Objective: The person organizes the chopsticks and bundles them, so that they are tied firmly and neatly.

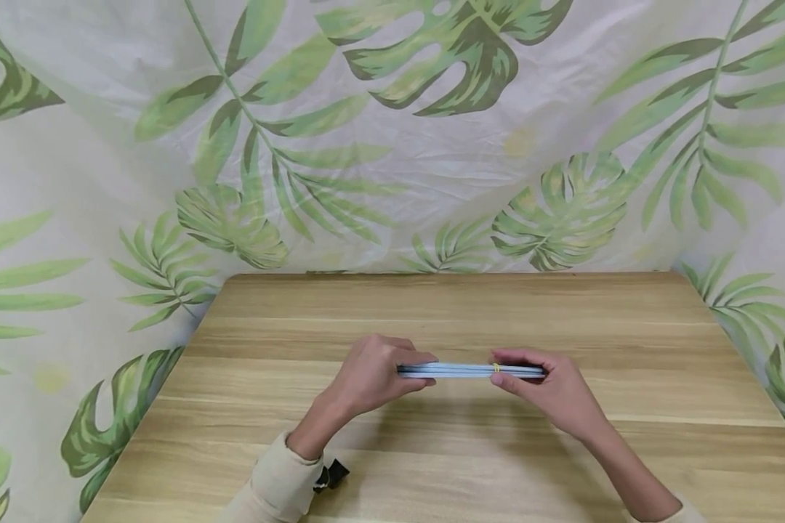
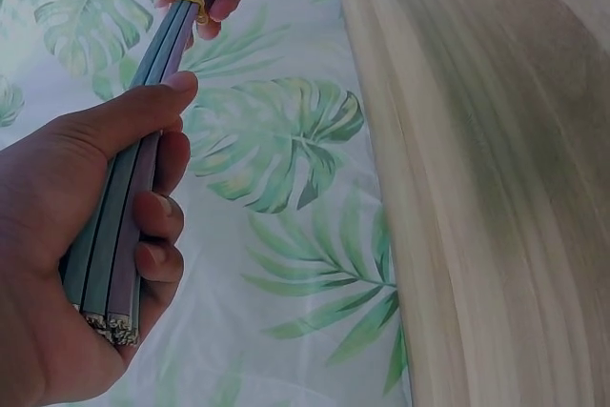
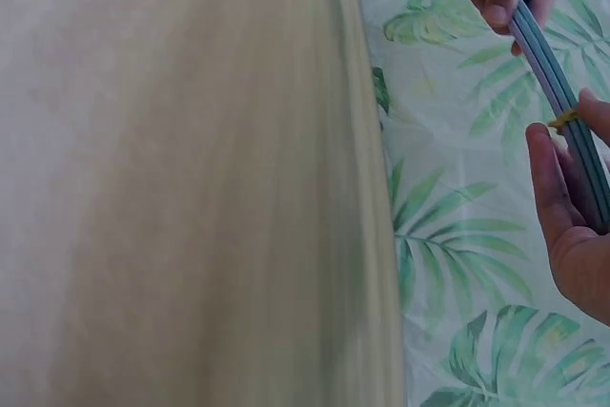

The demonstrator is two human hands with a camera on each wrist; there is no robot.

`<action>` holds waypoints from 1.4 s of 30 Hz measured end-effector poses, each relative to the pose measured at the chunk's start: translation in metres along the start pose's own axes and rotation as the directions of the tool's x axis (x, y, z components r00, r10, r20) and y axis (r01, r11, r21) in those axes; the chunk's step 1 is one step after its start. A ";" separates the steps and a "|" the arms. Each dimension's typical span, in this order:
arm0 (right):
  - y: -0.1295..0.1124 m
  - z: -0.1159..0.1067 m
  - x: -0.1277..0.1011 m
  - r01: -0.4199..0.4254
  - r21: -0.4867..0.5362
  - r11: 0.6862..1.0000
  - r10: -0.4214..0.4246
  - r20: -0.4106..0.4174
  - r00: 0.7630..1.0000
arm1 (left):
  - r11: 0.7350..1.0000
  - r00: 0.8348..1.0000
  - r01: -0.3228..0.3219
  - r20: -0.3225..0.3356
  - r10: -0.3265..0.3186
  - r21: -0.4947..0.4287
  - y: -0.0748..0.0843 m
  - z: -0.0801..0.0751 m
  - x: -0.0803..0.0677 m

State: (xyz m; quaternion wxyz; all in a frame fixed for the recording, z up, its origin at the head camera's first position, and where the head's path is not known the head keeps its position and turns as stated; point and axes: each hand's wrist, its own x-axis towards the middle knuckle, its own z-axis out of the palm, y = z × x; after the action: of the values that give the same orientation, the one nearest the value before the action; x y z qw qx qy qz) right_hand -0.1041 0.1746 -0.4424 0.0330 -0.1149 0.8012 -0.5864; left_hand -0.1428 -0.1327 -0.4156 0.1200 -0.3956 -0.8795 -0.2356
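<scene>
A bundle of slim blue-grey chopsticks [image 1: 461, 370] is held level above the table, with a yellow rubber band [image 1: 496, 368] round it towards its right end. My left hand [image 1: 373, 370] grips the left end, thumb on one side and fingers curled round the other. Square, silvery-speckled stick ends show at that palm in the left wrist view. Around the other end is my right hand [image 1: 552, 388], its thumb and fingertips on the bundle at the rubber band [image 3: 564, 119]. The tips of the sticks in that palm are partly hidden.
The wood-grain table [image 1: 464, 450] lies under both hands. Behind it and at its sides hangs a pale cloth [image 1: 432, 181] with green leaf prints. A small black object [image 1: 336, 474] sits by the left sleeve.
</scene>
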 end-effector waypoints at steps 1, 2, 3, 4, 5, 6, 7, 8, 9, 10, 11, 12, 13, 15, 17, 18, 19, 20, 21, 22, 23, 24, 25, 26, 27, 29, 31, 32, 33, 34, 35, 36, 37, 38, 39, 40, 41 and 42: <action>0.000 -0.002 0.001 0.007 -0.002 1.000 -0.007 0.001 1.000 | 1.000 1.000 0.005 -0.006 -0.005 -0.001 0.000 0.000 0.000; -0.001 -0.005 0.001 0.011 -0.002 1.000 -0.011 0.001 1.000 | 1.000 1.000 0.009 -0.012 -0.009 0.001 0.000 -0.001 0.000; -0.001 -0.006 0.001 0.013 0.001 1.000 -0.013 0.004 1.000 | 1.000 1.000 0.009 -0.018 -0.009 0.003 0.000 -0.001 -0.001; -0.002 -0.008 0.001 0.008 0.007 1.000 -0.008 0.007 1.000 | 1.000 1.000 0.009 -0.022 -0.009 0.004 -0.001 -0.001 -0.001; -0.002 -0.009 0.001 0.006 0.018 1.000 -0.006 0.013 1.000 | 1.000 1.000 0.008 -0.025 -0.008 0.007 -0.001 -0.001 -0.001; -0.002 -0.009 0.001 0.004 0.028 1.000 -0.005 0.020 1.000 | 1.000 1.000 0.006 -0.026 -0.006 0.007 -0.001 -0.001 -0.001; -0.002 -0.010 0.001 0.006 0.037 0.999 -0.007 0.030 1.000 | 1.000 1.000 0.004 -0.026 -0.004 0.007 -0.001 -0.001 -0.001; -0.002 -0.010 0.002 0.007 0.039 0.999 -0.009 0.037 0.999 | 1.000 1.000 0.001 -0.025 -0.001 0.010 -0.001 -0.001 -0.001; -0.001 -0.009 0.002 0.007 0.042 0.999 -0.008 0.043 0.999 | 1.000 1.000 -0.001 -0.024 0.001 0.011 -0.002 0.000 -0.001; -0.001 -0.009 0.003 0.005 0.042 0.999 -0.007 0.047 0.999 | 1.000 1.000 0.000 -0.023 0.000 0.011 -0.002 0.000 -0.001; -0.001 -0.009 0.004 0.003 0.041 0.999 -0.005 0.048 0.999 | 1.000 1.000 0.001 -0.024 -0.001 0.014 -0.002 0.001 0.000; -0.001 -0.009 0.004 0.001 0.035 0.999 -0.003 0.047 0.999 | 1.000 1.000 0.005 -0.026 -0.004 0.014 -0.002 0.001 0.000; -0.002 -0.008 0.005 0.000 0.027 1.000 -0.001 0.044 0.999 | 1.000 1.000 0.009 -0.028 -0.008 0.015 -0.002 0.001 0.000; -0.002 -0.008 0.007 -0.008 0.012 1.000 0.007 0.034 0.999 | 1.000 0.999 0.017 -0.033 -0.016 0.017 -0.002 0.001 0.000; -0.004 -0.007 0.009 -0.009 0.004 1.000 0.009 0.028 1.000 | 0.999 0.999 0.022 -0.037 -0.021 0.025 -0.002 0.001 0.000; -0.004 -0.006 0.009 -0.010 0.001 1.000 0.010 0.027 1.000 | 0.999 0.999 0.024 -0.039 -0.023 0.030 -0.001 0.001 -0.001; -0.005 -0.005 0.010 -0.010 -0.001 1.000 0.010 0.028 1.000 | 0.999 0.999 0.025 -0.040 -0.024 0.035 -0.001 0.001 -0.001; -0.006 -0.005 0.010 -0.011 0.001 1.000 0.011 0.029 1.000 | 0.999 0.999 0.025 -0.043 -0.024 0.041 -0.001 0.001 -0.001; -0.006 -0.004 0.010 -0.012 0.003 1.000 0.012 0.030 0.999 | 0.999 0.999 0.027 -0.045 -0.025 0.046 0.000 0.001 -0.001; -0.007 -0.004 0.010 -0.012 0.004 1.000 0.012 0.031 0.999 | 0.998 0.999 0.028 -0.047 -0.026 0.048 0.000 0.001 -0.001; -0.007 -0.004 0.010 -0.012 0.004 1.000 0.012 0.032 0.999 | 0.998 0.998 0.029 -0.050 -0.027 0.048 0.000 0.001 -0.001; -0.008 -0.004 0.010 -0.017 0.005 1.000 0.017 0.031 0.999 | 0.998 0.998 0.031 -0.051 -0.029 0.048 0.001 0.001 -0.001; -0.008 -0.004 0.010 -0.019 0.006 1.000 0.019 0.029 0.999 | 0.998 0.998 0.033 -0.052 -0.031 0.045 0.001 0.001 -0.001; -0.009 -0.004 0.010 -0.019 0.007 1.000 0.019 0.027 0.999 | 0.999 0.998 0.036 -0.053 -0.033 0.041 0.001 0.001 -0.001; -0.009 -0.004 0.011 -0.018 0.008 1.000 0.018 0.026 1.000 | 0.999 0.998 0.038 -0.054 -0.036 0.036 0.002 0.001 -0.001; -0.009 -0.004 0.011 -0.013 0.015 1.000 0.012 0.025 1.000 | 0.999 0.998 0.042 -0.056 -0.041 0.025 0.002 0.001 -0.001; -0.009 -0.003 0.012 -0.007 0.027 1.000 0.006 0.029 1.000 | 0.999 0.997 0.046 -0.058 -0.045 0.015 0.003 0.000 -0.002; -0.009 -0.003 0.012 -0.008 0.035 0.999 0.007 0.034 0.999 | 0.999 0.997 0.048 -0.059 -0.047 0.009 0.003 0.000 -0.002; -0.010 -0.002 0.013 -0.012 0.045 0.999 0.010 0.046 0.999 | 0.999 0.997 0.045 -0.055 -0.045 0.002 0.004 0.000 -0.001; -0.010 -0.001 0.013 -0.016 0.053 0.998 0.012 0.061 0.998 | 0.999 0.998 0.040 -0.049 -0.040 -0.007 0.004 0.001 -0.001; -0.010 0.000 0.013 -0.022 0.062 0.998 0.017 0.077 0.997 | 0.999 0.998 0.036 -0.044 -0.037 -0.018 0.004 0.001 -0.001; -0.010 0.001 0.014 -0.027 0.067 0.997 0.021 0.091 0.996 | 0.999 0.999 0.035 -0.038 -0.036 -0.027 0.005 0.001 -0.001; -0.011 0.002 0.014 -0.035 0.072 0.997 0.027 0.105 0.994 | 0.999 0.999 0.035 -0.031 -0.036 -0.038 0.005 0.001 0.000; -0.012 0.004 0.014 -0.041 0.076 0.996 0.032 0.118 0.993 | 0.998 0.999 0.035 -0.023 -0.036 -0.047 0.005 0.001 0.000; -0.012 0.005 0.014 -0.041 0.077 0.996 0.031 0.129 0.991 | 0.998 0.999 0.034 -0.015 -0.035 -0.049 0.006 0.000 0.000; -0.012 0.005 0.015 -0.042 0.081 0.996 0.030 0.134 0.990 | 0.998 0.999 0.039 -0.011 -0.039 -0.053 0.006 -0.001 0.000; -0.013 0.006 0.015 -0.045 0.087 0.995 0.033 0.138 0.990 | 0.998 0.999 0.044 -0.010 -0.045 -0.053 0.006 -0.002 -0.001; -0.014 0.006 0.015 -0.049 0.087 0.995 0.036 0.143 0.989 | 0.998 0.999 0.049 -0.008 -0.049 -0.049 0.005 -0.002 -0.001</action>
State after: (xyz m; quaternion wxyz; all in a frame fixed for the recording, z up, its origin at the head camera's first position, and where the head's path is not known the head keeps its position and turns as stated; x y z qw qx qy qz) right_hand -0.1154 0.1618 -0.4295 0.1073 -0.1376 0.7718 -0.6115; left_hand -0.1382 -0.1313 -0.4121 0.1085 -0.3756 -0.8824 -0.2619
